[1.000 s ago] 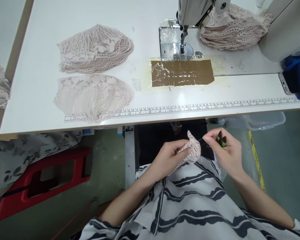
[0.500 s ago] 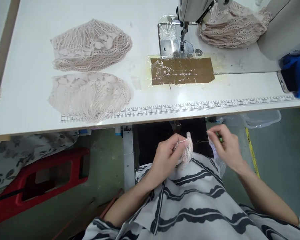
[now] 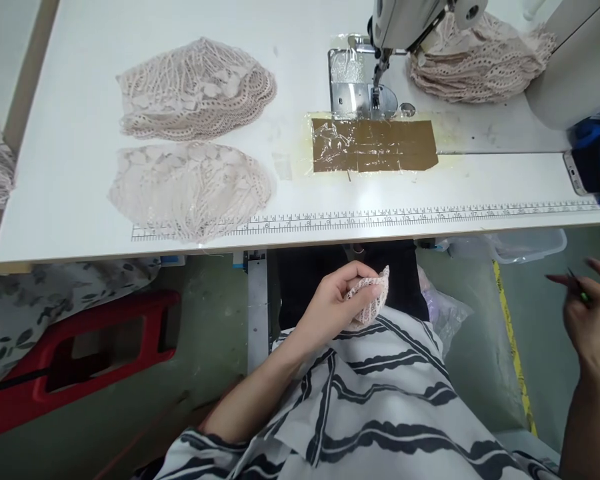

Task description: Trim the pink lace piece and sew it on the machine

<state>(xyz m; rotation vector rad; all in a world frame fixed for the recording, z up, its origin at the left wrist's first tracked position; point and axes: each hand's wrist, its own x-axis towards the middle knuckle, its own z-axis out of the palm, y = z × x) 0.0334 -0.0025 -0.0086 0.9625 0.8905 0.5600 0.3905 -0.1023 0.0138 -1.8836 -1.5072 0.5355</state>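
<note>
The one view looks out from the wearer's head, facing forward and steeply down past the striped shirt [image 3: 380,400], close below, to the left hand [image 3: 333,300] near mid-frame. Farther out, the white table [image 3: 300,193] spans the upper half, the sewing machine [image 3: 405,20] cropped by the top edge

White shirt [image 3: 380,400], dark wavy-edged stripes [image 3: 395,433] across front; loose sleeve [image 3: 193,460] in same print, ending near elbow; black trousers [image 3: 303,287]; left hand [image 3: 330,303], right hand [image 3: 593,317] bare.
</note>
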